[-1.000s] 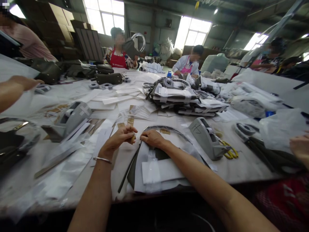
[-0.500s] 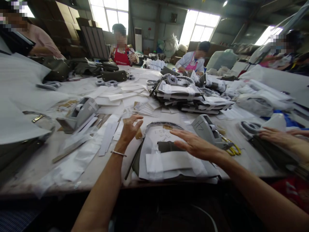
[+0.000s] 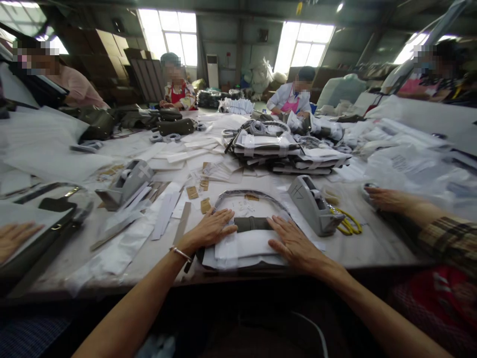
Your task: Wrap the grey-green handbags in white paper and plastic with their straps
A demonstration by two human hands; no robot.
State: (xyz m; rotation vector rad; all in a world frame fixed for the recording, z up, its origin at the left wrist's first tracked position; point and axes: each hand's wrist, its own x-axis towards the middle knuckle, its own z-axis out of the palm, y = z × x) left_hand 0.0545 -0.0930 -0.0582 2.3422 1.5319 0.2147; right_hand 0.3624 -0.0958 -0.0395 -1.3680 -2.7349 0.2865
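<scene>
In front of me a dark green handbag (image 3: 253, 224) lies flat near the table's front edge. White wrapping paper (image 3: 242, 250) covers most of its upper face, with clear tape across it. Its wrapped handle (image 3: 248, 192) arches toward the far side. My left hand (image 3: 215, 227) rests flat on the bag's left part, fingers spread. On the right part lies my right hand (image 3: 292, 242), its fingers stretched out and pointing inward. Neither hand grips anything. A grey tape dispenser (image 3: 315, 206) stands to the right of the bag.
Yellow-handled scissors (image 3: 350, 222) lie beside the dispenser. A second tape dispenser (image 3: 128, 184) stands left, near paper strips (image 3: 167, 211). Beyond is a stack of wrapped bags (image 3: 272, 149). Neighbours' hands, one at left (image 3: 17, 238) and one at right (image 3: 391, 201), work close by.
Both my hands have come down from above the bag and now lie on its paper-covered face. A neighbour's hand has appeared at the left edge.
</scene>
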